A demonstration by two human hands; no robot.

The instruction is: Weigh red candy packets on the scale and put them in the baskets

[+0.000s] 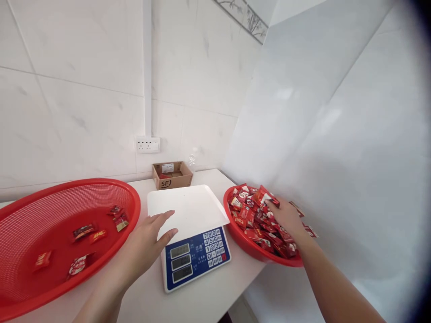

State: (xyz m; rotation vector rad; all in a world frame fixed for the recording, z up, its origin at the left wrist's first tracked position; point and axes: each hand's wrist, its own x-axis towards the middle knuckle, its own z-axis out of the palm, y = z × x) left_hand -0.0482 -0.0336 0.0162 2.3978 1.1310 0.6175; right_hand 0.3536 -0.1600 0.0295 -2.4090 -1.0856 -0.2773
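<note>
My right hand reaches over a red basket heaped with small red snack packets, its fingers closed on a red snack packet at the top of the pile. Thumb and fingers apart, my left hand hovers by the near left edge of a digital scale. Nothing lies on the scale's white pan. To the left, a large red mesh basket holds several loose packets on its bottom.
Behind the scale, a small open cardboard box stands near the wall, with a clear plastic bottle beside it. A wall socket sits above. The white table ends at the right, below the packet-filled basket.
</note>
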